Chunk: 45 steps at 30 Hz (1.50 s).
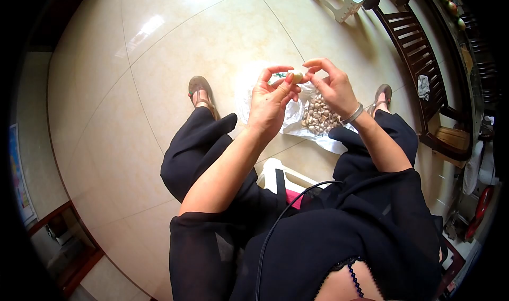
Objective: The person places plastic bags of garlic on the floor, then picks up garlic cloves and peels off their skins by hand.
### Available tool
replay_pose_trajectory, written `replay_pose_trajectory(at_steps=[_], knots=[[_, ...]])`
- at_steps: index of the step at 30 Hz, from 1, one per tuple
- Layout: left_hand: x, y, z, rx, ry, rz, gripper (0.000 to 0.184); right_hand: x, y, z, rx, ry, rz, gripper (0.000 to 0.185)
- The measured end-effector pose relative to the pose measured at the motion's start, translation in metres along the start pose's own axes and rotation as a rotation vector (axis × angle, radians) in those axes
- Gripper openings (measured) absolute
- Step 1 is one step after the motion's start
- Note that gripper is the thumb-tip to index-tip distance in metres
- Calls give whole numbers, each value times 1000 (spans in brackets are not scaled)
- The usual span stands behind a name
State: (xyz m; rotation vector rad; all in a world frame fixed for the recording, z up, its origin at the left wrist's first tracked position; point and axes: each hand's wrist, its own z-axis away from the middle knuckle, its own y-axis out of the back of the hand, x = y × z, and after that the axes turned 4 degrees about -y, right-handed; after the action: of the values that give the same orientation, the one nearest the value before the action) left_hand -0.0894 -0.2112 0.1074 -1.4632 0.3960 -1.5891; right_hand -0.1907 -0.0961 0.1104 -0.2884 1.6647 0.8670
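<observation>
My left hand (271, 97) pinches a pale, whitish garlic clove (297, 77) between thumb and fingers, raised above the floor. From the other side, the fingertips of my right hand (331, 86) close in on the clove's right edge; whether they grip its skin or the clove itself is too small to see. Below my right hand, a heap of unpeeled garlic cloves (319, 115) lies on a white plastic bag (331, 143). More crumpled white plastic (244, 100) shows behind my left hand, partly covered by it.
My feet rest on the tiled floor (116, 142) on either side of the bag. Beneath me is a white stool (272, 174) with a pink part. Another low stool (339, 1) stands at the top, and a dark wooden slatted chair (416, 52) is to the right. A black cable (273, 229) crosses my lap.
</observation>
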Motion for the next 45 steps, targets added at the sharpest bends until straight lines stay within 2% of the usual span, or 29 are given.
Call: replay_pose_trajectory(at_steps=[3,4,7,9,11,12,14,18,21,23,25,26,29,30,34,36,41,43,45], knots=[[-2,0,-1,-46,-50,10,17,4,8,-4,-146,50,-185,19],[-3,0,-2,-82,-72,1,17,-3,10,2,-194,-68,-257,20],[-2,-5,-4,-62,-36,26,16,-9,9,5,-179,-41,-258,21],[-1,-14,-2,-62,-46,10,17,-11,17,4,-158,1,-172,23],[-2,-18,-3,-64,-57,-5,17,-27,27,5,-122,49,126,25],[-4,-19,-4,-86,-42,-37,17,-22,28,5,-119,49,128,25],[-8,-21,-5,-111,-22,-69,18,-6,27,6,9,315,141,27],[-18,-31,-6,-200,8,-159,20,-24,41,15,55,326,314,21],[-20,-39,-8,-243,93,-143,21,-19,50,17,86,349,297,19],[-22,-41,-10,-218,61,-165,25,-15,56,19,81,349,271,18],[-19,-40,-15,-166,54,-399,27,-13,59,21,72,368,381,18],[-20,-41,-16,-148,-52,-691,24,-12,60,21,75,365,380,18],[-18,-46,-15,-139,16,-698,19,-8,61,22,27,416,319,18],[-21,-46,-16,-140,21,-615,18,-10,60,24,19,372,271,17],[-25,-48,-17,-203,-33,-659,18,-9,59,26,48,310,259,16],[-27,-48,-19,-215,-52,-655,19,1,57,27,51,281,16,15],[-26,-49,-23,-220,-21,-607,19,0,58,31,58,223,75,14],[-22,-43,-26,-251,61,-470,20,0,57,31,66,229,73,14],[-21,-40,-26,-300,36,-516,21,1,56,31,58,229,20,15]])
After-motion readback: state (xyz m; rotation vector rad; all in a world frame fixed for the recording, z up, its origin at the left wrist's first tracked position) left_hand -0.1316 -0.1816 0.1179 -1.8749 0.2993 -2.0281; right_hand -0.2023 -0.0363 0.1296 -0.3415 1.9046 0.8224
